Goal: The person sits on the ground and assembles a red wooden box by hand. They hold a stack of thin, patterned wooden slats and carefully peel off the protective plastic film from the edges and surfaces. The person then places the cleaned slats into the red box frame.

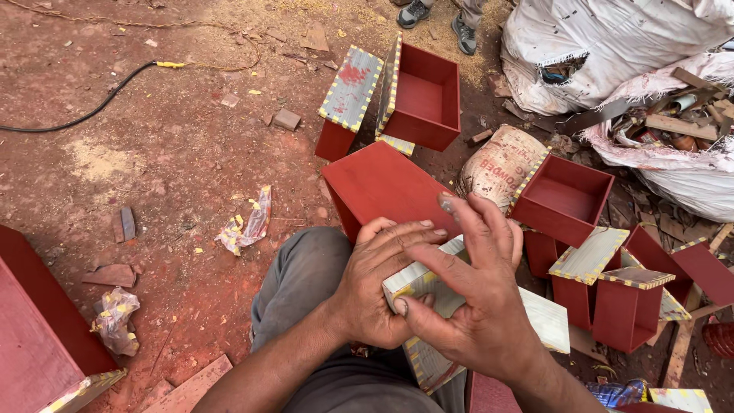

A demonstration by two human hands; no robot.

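Observation:
Both hands are on a red wooden box that rests against my knee. Its near end carries a pale face with yellow-and-white taped edges. My left hand grips that end from the left, fingers curled over the top edge. My right hand lies across it from the right, with the fingers spread over the edge and the thumb pressing the pale face.
Several more red boxes stand around: two behind, one open at the right, a cluster at the lower right, a big one at the left. White sacks with scrap wood fill the top right. A black cable crosses the dirt; another person's shoes show at top.

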